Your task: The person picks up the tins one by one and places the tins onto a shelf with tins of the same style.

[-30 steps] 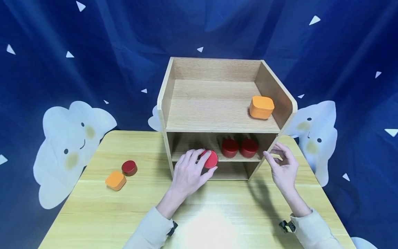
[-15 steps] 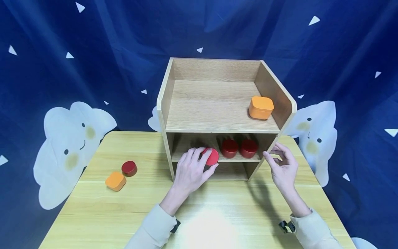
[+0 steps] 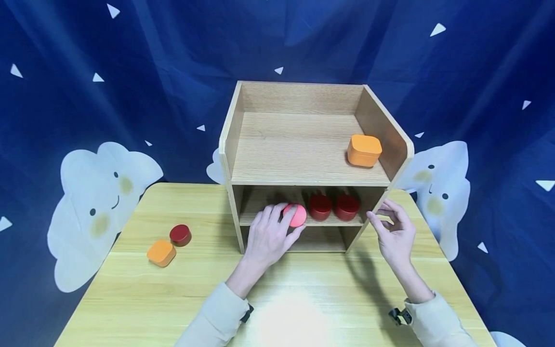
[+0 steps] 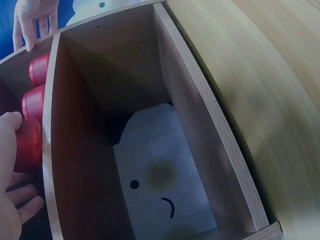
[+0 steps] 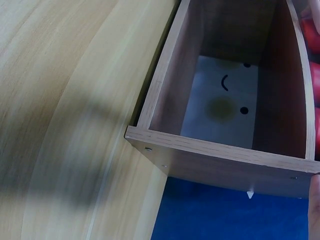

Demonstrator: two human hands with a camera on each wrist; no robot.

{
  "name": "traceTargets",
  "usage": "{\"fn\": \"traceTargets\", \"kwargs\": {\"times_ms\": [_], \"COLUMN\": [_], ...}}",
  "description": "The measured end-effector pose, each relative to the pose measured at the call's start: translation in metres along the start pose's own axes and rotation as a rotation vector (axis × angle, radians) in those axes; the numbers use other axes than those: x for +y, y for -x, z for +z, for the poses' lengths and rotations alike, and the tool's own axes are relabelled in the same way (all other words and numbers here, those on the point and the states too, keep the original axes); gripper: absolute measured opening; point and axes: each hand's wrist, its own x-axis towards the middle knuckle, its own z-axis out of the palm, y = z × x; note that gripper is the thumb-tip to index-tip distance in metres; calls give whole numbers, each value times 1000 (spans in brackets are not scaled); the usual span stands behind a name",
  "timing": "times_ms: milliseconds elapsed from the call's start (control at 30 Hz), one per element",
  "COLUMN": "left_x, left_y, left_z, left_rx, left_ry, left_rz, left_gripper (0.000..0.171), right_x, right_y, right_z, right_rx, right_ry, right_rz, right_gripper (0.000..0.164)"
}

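My left hand holds a red round box at the front of the middle shelf of a small wooden shelf unit. Thumb and fingers lie around its sides. Two more red round boxes, a nearer one and a farther one, stand in a row to its right. In the left wrist view the held red box is close beside them; whether it bears on the shelf I cannot tell. My right hand holds the unit's right side panel, thumb at the front edge, other fingers partly hidden outside.
An orange rounded-square box stands on the top shelf at the right. On the table, to the left, lie another orange box and a dark red round box. A blue curtain hangs behind.
My left hand has moved slightly forward and to the right with the red round box, bringing it closer to the two on the shelf. The right hand stays at the side panel.
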Motion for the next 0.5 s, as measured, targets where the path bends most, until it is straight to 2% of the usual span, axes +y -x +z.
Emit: {"fn": "traceTargets", "kwargs": {"times_ms": [267,500], "left_x": [1,5], "left_y": [1,-1], "left_z": [4,4], "left_rx": [-8,-34], "left_ry": [-29,-48], "left_rz": [3,-26], "left_gripper": [51,52], "right_x": [0,-1], "right_y": [0,0], "right_z": [0,0], "right_rx": [-3,-6], "right_ry": [-21,-31], "right_rz": [-7,-16], "right_gripper": [44,45]}}
